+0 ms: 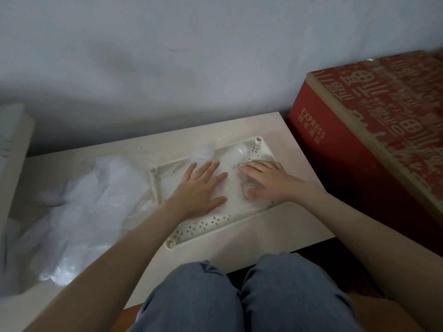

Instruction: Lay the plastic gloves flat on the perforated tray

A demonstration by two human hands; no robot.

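Note:
A cream perforated tray lies on the pale table, tilted in view. Thin clear plastic gloves are spread over the tray's middle, with puffed finger ends reaching past its far rim. My left hand lies palm down on the gloves, fingers spread. My right hand also presses flat on the plastic at the tray's right side, fingers pointing left. Neither hand grips anything.
A heap of loose clear plastic gloves covers the table left of the tray. A big red EXPRESS carton stands close on the right. A grey wall is behind. My knees in jeans are below the table edge.

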